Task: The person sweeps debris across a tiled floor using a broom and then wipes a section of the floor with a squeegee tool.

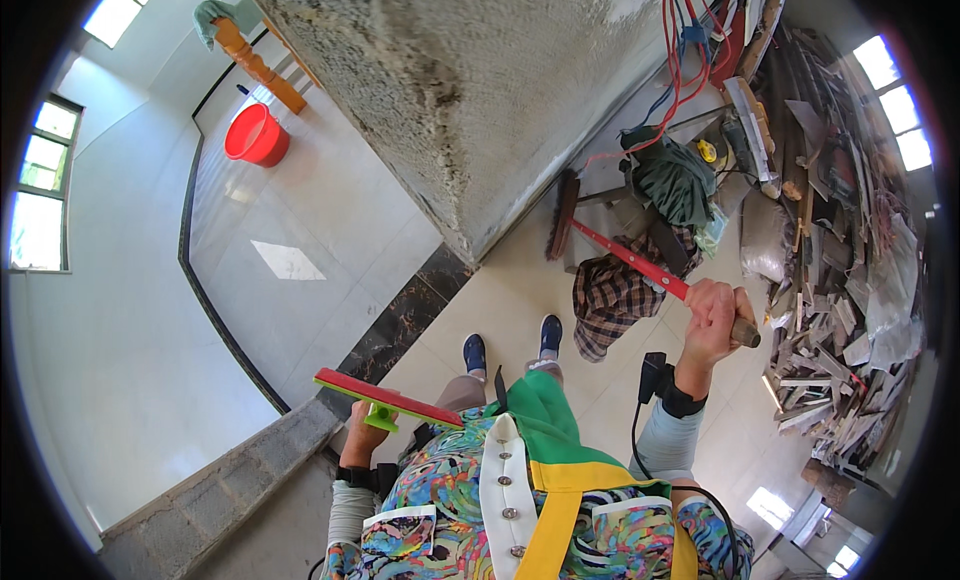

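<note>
My left hand [365,430], low at the left before my body, grips the green handle of a flat tool with a long red face [390,398]; its exact kind I cannot tell. On the right, my right hand [716,321] is closed round the end of a red-handled broom [630,257]. The dark bristled head of that broom rests near the foot of the rough cement wall [465,69]. A brown checked cloth [619,298] lies below the broom handle, by a dark green cloth [671,175].
A red plastic bucket [257,135] stands near an orange wooden post [259,66] at the upper left. Scrap wood [817,370] is heaped along the right side. Red and blue wires [679,69] hang at the wall. A dark stone strip [405,321] crosses the tiled floor.
</note>
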